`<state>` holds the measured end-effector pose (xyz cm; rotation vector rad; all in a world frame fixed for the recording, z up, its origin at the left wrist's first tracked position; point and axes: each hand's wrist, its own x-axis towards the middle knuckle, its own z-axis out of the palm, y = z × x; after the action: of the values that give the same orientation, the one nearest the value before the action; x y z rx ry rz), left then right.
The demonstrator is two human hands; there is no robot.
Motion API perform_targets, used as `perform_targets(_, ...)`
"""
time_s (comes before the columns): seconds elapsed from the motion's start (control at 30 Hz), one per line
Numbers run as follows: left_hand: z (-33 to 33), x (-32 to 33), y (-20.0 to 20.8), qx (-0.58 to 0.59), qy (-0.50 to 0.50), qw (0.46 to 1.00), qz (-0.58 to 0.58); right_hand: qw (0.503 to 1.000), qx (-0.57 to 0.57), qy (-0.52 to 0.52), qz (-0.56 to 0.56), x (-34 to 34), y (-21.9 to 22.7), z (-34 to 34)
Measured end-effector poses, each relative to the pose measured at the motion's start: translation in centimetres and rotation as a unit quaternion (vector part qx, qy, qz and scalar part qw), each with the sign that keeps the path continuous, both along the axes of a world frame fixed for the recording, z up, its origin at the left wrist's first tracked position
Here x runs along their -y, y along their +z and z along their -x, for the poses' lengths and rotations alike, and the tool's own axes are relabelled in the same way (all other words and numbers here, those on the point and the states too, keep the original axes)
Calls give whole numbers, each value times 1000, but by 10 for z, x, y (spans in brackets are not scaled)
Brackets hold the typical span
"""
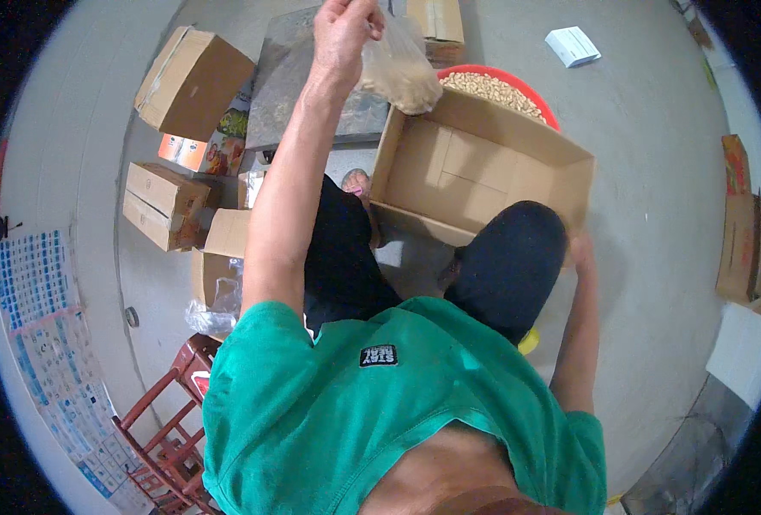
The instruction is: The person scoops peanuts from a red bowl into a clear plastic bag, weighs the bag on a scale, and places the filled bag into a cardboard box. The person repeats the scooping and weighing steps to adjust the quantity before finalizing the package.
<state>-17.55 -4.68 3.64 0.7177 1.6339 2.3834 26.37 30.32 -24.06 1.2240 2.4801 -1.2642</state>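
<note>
My left hand [346,36] is raised at the top of the view, its fingers closed on the gathered neck of a clear plastic bag [400,75]. Tan pieces that look like unshelled peanuts weigh down the bag's bottom. The bag hangs by the far left corner of an open cardboard box [483,167], whose inside shows bare brown board. That box sits by my knees, partly behind my right knee. At its near right corner my right hand [579,250] holds the box side; most of its fingers are hidden. Just beyond the box, a round red basin [552,114] holds many peanuts.
A dark platform [299,81] lies at the far left. Cardboard cartons [193,81] are stacked left of it, with another carton [438,24] beyond. A small white box [573,46] rests on the floor. A reddish-brown chair [175,412] stands near left; cartons [741,240] line the right wall.
</note>
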Motion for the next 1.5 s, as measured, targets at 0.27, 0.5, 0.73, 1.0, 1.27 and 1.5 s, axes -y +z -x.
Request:
perform_targets(0.27,-39,-37,-14,21,-138,986,89,997,-16,-34,-67,17,9,5)
perform_targets(0.5,-69,-64,-41,-90,-232,934,257,997,5,-12,-71,10,5,0)
perform_targets(0.73,-72,-75,-83,-166,-285,883,334,988,-35,-99,-113,39,35,17)
perform_targets(1.0,-90,-83,-92,-170,-337,848,371,951,-55,-108,-283,46,31,19)
perform_targets(1.27,-99,-83,-113,-154,-365,812,429,939,-169,-2,-299,77,67,91)
perform_targets(1.5,-119,-85,-127,-293,-374,706,526,958,-160,185,-151,127,65,156)
